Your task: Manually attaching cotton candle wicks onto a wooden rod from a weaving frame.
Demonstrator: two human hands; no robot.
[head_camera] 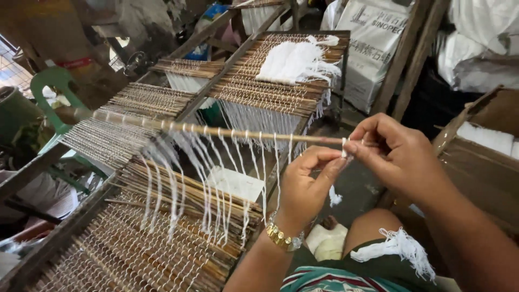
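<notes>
A long thin bamboo stick (pixel 216 130) runs level across the middle, hung with several white strings (pixel 205 178). My left hand (pixel 305 186), with a gold watch on its wrist, pinches a bit of white string at the stick's right end. Just right of it, my right hand (pixel 397 157) pinches the same end of the stick and the string. A bundle of loose white strings (pixel 403 249) lies on my lap.
A wooden rack (pixel 48 162) below and left holds rows of sticks with tied strings (pixel 157 243). More such sticks and a white string pile (pixel 297 59) lie farther back. A green plastic chair (pixel 54 86) stands left, a cardboard box (pixel 486 162) right, white sacks (pixel 373 38) behind.
</notes>
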